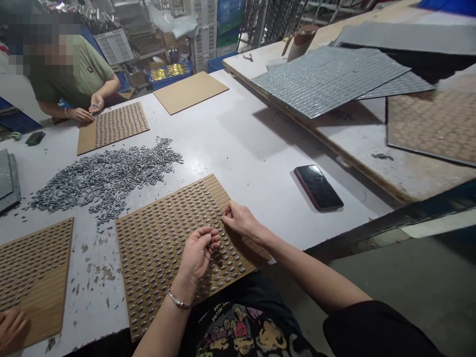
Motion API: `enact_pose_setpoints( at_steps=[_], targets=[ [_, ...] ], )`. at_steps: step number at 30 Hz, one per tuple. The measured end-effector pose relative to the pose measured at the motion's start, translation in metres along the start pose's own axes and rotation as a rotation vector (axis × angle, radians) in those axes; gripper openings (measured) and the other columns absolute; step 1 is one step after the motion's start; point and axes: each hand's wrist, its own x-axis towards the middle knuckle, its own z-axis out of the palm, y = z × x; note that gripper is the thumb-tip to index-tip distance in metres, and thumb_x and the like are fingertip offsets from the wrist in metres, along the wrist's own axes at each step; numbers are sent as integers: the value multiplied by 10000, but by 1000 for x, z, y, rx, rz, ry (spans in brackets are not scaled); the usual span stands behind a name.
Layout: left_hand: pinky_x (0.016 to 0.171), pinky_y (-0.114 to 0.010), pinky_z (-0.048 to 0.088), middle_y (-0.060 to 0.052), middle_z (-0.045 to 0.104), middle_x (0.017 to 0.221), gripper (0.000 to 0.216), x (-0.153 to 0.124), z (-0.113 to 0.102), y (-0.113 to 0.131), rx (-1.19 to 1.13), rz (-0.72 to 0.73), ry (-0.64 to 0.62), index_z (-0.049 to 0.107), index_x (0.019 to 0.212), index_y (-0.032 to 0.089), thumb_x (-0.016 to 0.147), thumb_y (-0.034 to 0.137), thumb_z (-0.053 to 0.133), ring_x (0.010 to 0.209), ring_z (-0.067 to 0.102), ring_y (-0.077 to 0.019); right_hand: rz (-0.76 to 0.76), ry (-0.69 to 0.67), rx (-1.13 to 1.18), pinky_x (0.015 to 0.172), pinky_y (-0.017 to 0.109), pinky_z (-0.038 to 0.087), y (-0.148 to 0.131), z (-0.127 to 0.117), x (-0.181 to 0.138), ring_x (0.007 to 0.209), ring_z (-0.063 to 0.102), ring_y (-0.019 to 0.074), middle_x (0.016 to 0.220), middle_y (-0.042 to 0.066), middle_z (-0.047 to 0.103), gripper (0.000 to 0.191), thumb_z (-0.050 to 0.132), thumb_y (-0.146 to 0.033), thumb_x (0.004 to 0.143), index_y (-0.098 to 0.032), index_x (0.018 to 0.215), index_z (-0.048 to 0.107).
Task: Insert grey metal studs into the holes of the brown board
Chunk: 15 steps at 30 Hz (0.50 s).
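Slotted board, right hand grip pinched shut, left hand curled, hold unclear, metal pile beyond, phone right

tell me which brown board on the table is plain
The far board: smooth and bare. The other three are ribbed and hold metal pieces.

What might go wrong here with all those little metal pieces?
The slotted board lies at the near edge of the table; a nudge from the right hand might tip it and spill seated pieces. The loose pile sprawls close by, so strays might scatter onto filled rows.
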Motion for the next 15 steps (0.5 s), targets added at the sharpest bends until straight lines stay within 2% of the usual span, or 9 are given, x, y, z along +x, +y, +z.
enact_pose_setpoints(
  at_steps=[3, 7, 11, 15],
  targets=[
    [607, -219, 531, -117, 690, 944, 207, -3, 4, -4, 21, -12, -23, 558, 903, 133, 745, 120, 692, 755, 663, -146, -167, 26, 153, 618, 234, 402, -3, -7, -19, 651, 551, 136, 723, -5, 620, 47, 552, -214, 843, -182, 847, 585],
    [618, -234, 538, -78, 680, 888, 224, -4, 12, -11, 92, 3, -82, 547, 941, 148, 775, 195, 688, 728, 650, -134, -402, -60, 217, 686, 244, 435, -9, -16, -49, 756, 575, 143, 859, 30, 620, 97, 557, -233, 890, -195, 886, 647],
    [596, -232, 532, -44, 663, 819, 230, -3, 20, -18, 186, 7, -125, 540, 933, 145, 776, 223, 689, 644, 615, -104, -410, -54, 155, 688, 250, 432, -6, -16, -59, 761, 559, 145, 851, 33, 585, 104, 551, -223, 898, -192, 861, 643],
    [619, -237, 528, -69, 677, 825, 250, -4, 20, -20, 143, -35, -122, 515, 922, 149, 766, 211, 700, 707, 651, -138, -365, -80, 158, 666, 251, 418, 4, -15, -44, 740, 539, 146, 793, 21, 572, 121, 520, -202, 893, -181, 785, 569]
  ],
)
